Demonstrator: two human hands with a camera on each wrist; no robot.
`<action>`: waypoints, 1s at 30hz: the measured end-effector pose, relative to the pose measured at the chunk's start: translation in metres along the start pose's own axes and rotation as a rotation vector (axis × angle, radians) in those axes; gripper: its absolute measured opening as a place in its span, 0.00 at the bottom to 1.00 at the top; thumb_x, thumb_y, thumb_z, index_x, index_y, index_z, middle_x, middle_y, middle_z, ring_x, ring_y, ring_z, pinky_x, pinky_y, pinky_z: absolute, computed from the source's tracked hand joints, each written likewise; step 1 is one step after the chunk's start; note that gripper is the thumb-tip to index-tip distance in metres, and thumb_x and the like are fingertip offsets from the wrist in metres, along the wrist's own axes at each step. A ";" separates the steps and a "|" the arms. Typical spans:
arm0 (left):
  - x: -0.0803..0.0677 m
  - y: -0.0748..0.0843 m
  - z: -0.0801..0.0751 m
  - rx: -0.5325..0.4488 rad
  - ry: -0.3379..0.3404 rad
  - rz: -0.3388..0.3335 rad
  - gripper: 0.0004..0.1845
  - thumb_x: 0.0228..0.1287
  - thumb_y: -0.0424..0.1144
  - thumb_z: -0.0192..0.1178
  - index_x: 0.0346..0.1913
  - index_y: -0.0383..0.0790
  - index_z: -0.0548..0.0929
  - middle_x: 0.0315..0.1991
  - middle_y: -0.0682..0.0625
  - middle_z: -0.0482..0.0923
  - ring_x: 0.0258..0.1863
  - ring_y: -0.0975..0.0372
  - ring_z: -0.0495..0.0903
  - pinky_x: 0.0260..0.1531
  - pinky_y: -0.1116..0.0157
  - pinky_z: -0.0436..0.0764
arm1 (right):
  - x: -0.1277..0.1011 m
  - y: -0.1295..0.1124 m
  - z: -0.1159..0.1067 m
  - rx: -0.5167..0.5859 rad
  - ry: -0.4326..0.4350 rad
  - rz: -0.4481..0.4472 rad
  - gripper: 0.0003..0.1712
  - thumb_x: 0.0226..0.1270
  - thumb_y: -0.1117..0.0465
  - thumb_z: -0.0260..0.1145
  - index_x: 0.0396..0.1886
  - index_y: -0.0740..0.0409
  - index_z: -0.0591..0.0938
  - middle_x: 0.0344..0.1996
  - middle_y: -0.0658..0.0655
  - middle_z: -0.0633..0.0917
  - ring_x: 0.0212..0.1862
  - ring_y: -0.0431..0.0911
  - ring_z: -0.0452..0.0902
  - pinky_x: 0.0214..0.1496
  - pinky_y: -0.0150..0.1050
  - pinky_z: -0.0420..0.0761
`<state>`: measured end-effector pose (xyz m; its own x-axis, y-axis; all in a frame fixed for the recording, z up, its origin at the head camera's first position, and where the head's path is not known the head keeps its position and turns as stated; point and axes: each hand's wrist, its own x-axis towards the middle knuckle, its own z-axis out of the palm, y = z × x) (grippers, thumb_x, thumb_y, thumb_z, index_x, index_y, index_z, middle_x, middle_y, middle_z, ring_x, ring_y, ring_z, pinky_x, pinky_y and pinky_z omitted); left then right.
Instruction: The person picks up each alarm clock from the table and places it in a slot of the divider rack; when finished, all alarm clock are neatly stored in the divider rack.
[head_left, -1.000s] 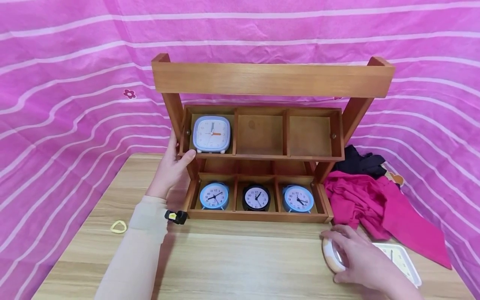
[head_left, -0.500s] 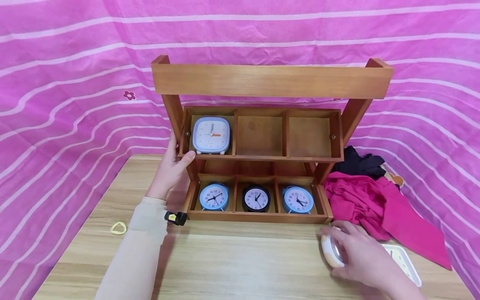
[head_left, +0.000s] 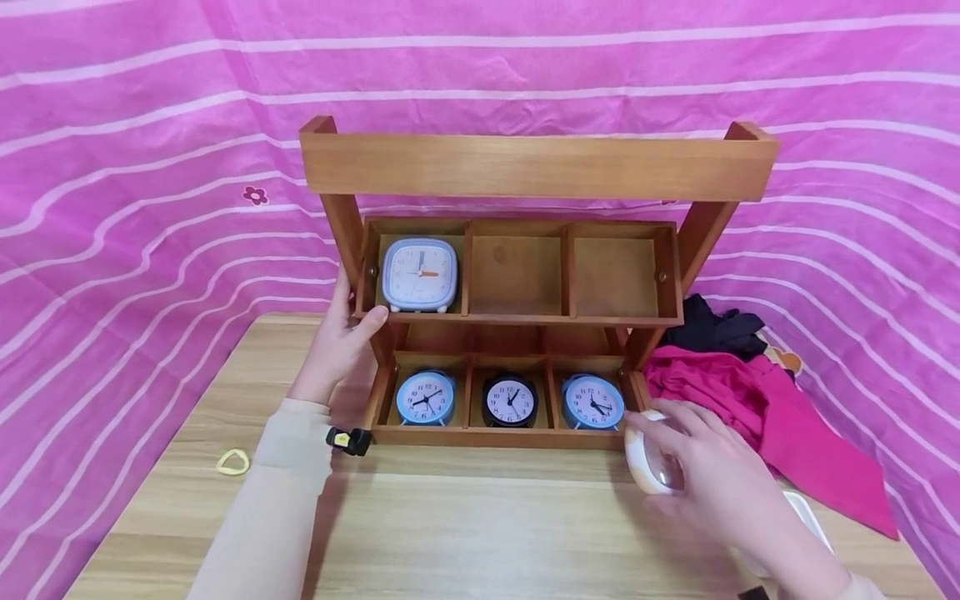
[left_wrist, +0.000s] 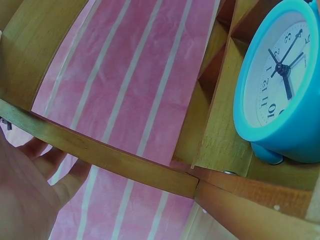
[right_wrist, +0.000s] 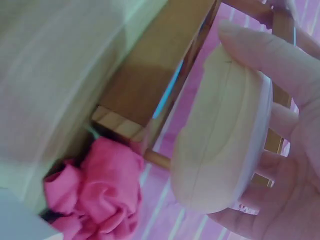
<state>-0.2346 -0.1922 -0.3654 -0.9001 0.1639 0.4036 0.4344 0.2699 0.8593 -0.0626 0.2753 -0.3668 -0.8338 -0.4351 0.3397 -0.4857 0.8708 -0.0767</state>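
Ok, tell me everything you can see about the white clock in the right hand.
The white clock is a rounded, cream-white case, seemingly plastic, with a seam round its edge. The right hand grips it, fingers curled over the front, so its face is mostly hidden. It is lifted off the table, held on edge just in front of the wooden shelf's lower right corner, beside the pink cloth.

Person, two bare hands, no rings or gloves visible on either grip. Left hand: forearm covered to the wrist by a close-fitting, plain cream-beige long sleeve with a snug cuff; a small black device with a yellow mark sits at the cuff on the side nearest the wooden rack. Right hand: wrist bare, a sliver of cream sleeve and a dark edge showing at the picture's lower border, farthest from the rack.
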 end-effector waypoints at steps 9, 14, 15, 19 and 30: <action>-0.001 0.000 0.000 0.013 -0.007 -0.005 0.48 0.76 0.45 0.62 0.83 0.76 0.41 0.84 0.52 0.50 0.76 0.42 0.62 0.63 0.31 0.70 | 0.028 -0.007 -0.021 0.001 0.052 -0.022 0.58 0.26 0.46 0.93 0.66 0.49 0.82 0.66 0.62 0.79 0.66 0.65 0.73 0.57 0.68 0.80; -0.001 0.000 -0.001 0.013 -0.001 -0.006 0.48 0.77 0.44 0.62 0.83 0.76 0.41 0.84 0.52 0.49 0.76 0.42 0.62 0.63 0.31 0.70 | 0.046 -0.013 -0.037 -0.013 0.103 -0.044 0.59 0.28 0.47 0.93 0.69 0.48 0.81 0.68 0.62 0.78 0.68 0.65 0.72 0.50 0.67 0.84; -0.001 0.000 -0.001 0.012 -0.002 -0.004 0.48 0.77 0.44 0.62 0.83 0.76 0.41 0.84 0.53 0.49 0.76 0.42 0.61 0.63 0.31 0.70 | 0.050 -0.015 -0.039 -0.020 0.113 -0.046 0.59 0.28 0.46 0.93 0.69 0.48 0.81 0.68 0.62 0.78 0.68 0.65 0.72 0.50 0.66 0.84; 0.000 0.000 0.000 0.007 -0.012 -0.001 0.48 0.77 0.43 0.61 0.83 0.76 0.41 0.84 0.52 0.48 0.77 0.42 0.60 0.64 0.32 0.70 | 0.067 -0.024 -0.049 -0.034 0.135 -0.046 0.59 0.29 0.44 0.93 0.69 0.48 0.81 0.69 0.62 0.78 0.68 0.65 0.71 0.48 0.66 0.85; -0.001 0.000 -0.001 0.002 -0.007 -0.004 0.48 0.77 0.43 0.61 0.83 0.76 0.41 0.84 0.51 0.49 0.77 0.42 0.60 0.64 0.32 0.70 | 0.123 -0.047 -0.062 -0.025 0.178 -0.079 0.60 0.33 0.42 0.92 0.72 0.48 0.79 0.70 0.60 0.78 0.68 0.61 0.72 0.57 0.64 0.82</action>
<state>-0.2335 -0.1937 -0.3654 -0.9018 0.1696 0.3975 0.4305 0.2721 0.8606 -0.1256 0.1953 -0.2632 -0.7326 -0.4570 0.5044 -0.5393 0.8419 -0.0205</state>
